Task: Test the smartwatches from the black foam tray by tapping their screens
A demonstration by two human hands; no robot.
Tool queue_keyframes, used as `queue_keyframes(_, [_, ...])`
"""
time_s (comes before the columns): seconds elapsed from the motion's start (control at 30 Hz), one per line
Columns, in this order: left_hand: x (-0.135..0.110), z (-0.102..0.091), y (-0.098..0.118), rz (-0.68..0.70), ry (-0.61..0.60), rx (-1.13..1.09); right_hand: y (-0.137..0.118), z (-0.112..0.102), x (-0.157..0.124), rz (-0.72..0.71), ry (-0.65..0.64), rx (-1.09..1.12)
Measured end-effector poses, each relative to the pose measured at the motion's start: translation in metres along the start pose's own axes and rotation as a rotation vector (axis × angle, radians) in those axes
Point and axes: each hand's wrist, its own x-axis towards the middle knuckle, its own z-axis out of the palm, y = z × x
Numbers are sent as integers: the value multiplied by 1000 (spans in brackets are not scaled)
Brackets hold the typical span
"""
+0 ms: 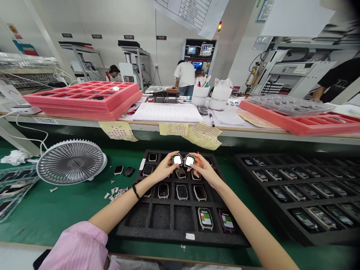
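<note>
My left hand [168,165] grips a smartwatch [177,160] with a lit white screen. Beside it, my right hand [201,167] pinches another lit smartwatch [189,161], and an orange strip shows near its fingers. Both watches are held close together above a black foam tray [160,234]. Several dark-screened watches sit in the tray's compartments, such as the watch [182,192] in the middle. At the near right of the tray, a silver watch [205,218] and a purple-framed watch [226,220] show green, red and white screens.
Another black foam tray [284,202] of watches lies at right. A grey fan [71,162], two loose watches and small white pieces [115,194] are at left. Pink foam trays [112,108] and papers [168,112] rest on the shelf ahead. People [185,77] are in the background.
</note>
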Motion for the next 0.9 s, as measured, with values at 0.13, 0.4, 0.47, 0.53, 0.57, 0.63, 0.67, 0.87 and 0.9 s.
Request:
queue_keyframes(0.13, [0, 1, 2, -4, 4, 2, -1, 1, -1, 16, 10, -29])
queue_keyframes(0.4, [0, -3, 7, -17, 45, 87, -7, 3, -2, 27, 96, -64])
queue_keyframes(0.47, [0, -3, 7, -15, 46, 96, -7, 2, -2, 30, 115, -64])
queue_keyframes(0.53, [0, -2, 6, -16, 29, 81, -7, 1, -2, 33, 135, -63])
queue_keyframes(0.57, [0, -2, 5, -16, 18, 66, -7, 1, -2, 34, 143, -64])
queue_keyframes(0.63, [0, -1, 4, -17, -3, 34, -7, 1, -2, 37, 152, -68])
queue_keyframes(0.67, [0, 0, 4, -14, -9, 22, -8, 1, -2, 39, 153, -69])
queue_keyframes(0.87, [0, -1, 7, -13, 15, 38, -10, 3, -3, 30, 136, -68])
queue_keyframes(0.9, [0, -2, 8, -20, 21, 57, -10, 3, -3, 25, 123, -66])
